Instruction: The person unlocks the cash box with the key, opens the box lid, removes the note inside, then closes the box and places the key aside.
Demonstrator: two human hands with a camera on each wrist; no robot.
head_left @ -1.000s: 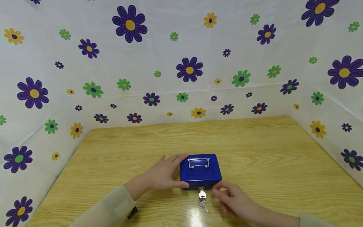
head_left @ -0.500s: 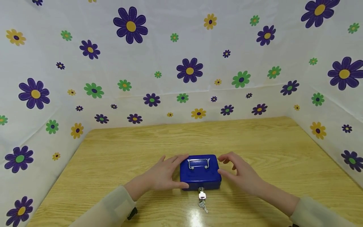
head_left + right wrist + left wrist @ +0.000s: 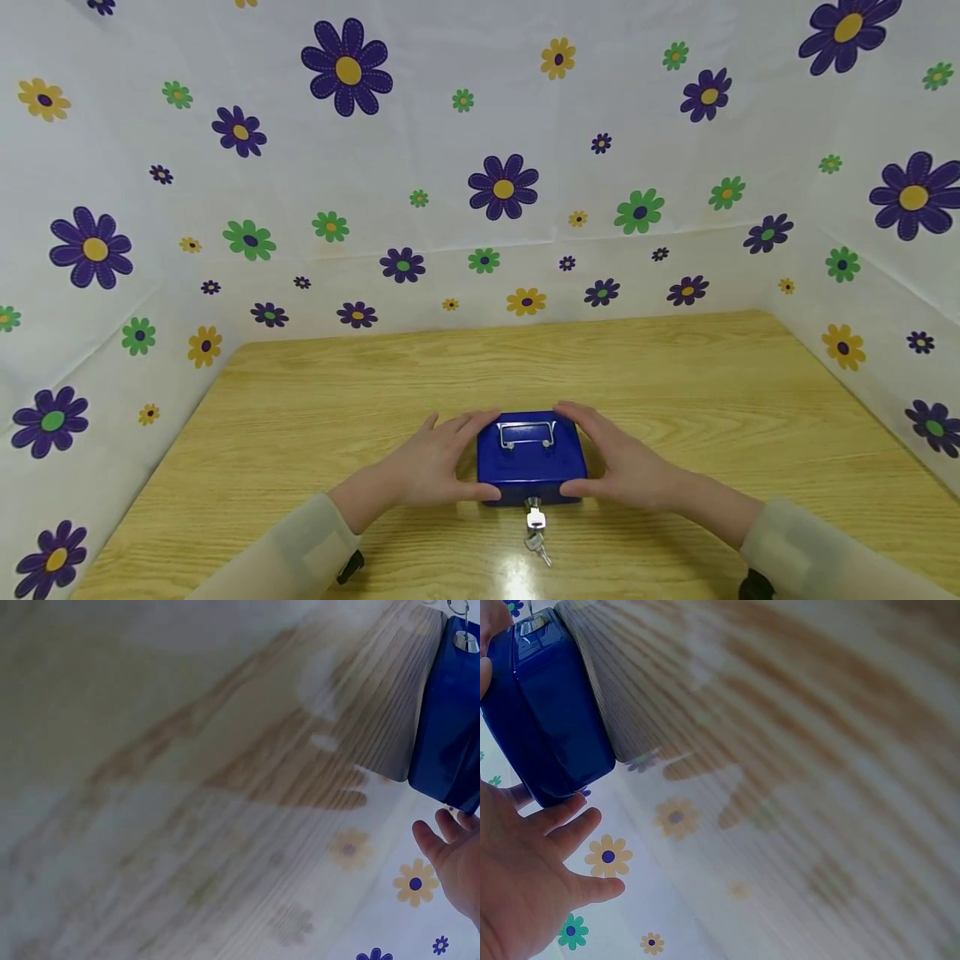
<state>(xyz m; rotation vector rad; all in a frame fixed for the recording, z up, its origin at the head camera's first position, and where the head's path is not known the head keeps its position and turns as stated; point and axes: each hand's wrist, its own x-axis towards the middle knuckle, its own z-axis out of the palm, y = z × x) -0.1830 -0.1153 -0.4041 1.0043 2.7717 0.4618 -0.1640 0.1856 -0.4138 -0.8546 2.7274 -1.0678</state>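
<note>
I have the blue box (image 3: 531,458) between my two hands, resting on the tabletop (image 3: 337,400). My left hand (image 3: 431,467) is spread wide and grips the box's left end, thumb at the front corner and fingertips at the back one; one finger sticks out apart from it. My right hand (image 3: 637,471) grips the right end in a matching wide arch, thumb in front and fingers at the back.

The metal handle (image 3: 527,424) lies on the lid, between the fingertips of both hands. Between my thumbs, on the front face, sits a lock (image 3: 533,502) with a key (image 3: 536,521) in it, and another key (image 3: 535,543) below that, nearer to me than either thumb. A pale sleeve ends behind each wrist, with something dark just under each cuff. Well beyond my fingers, a white cloth (image 3: 408,150) with purple, green and yellow flowers rises behind the tabletop.
</note>
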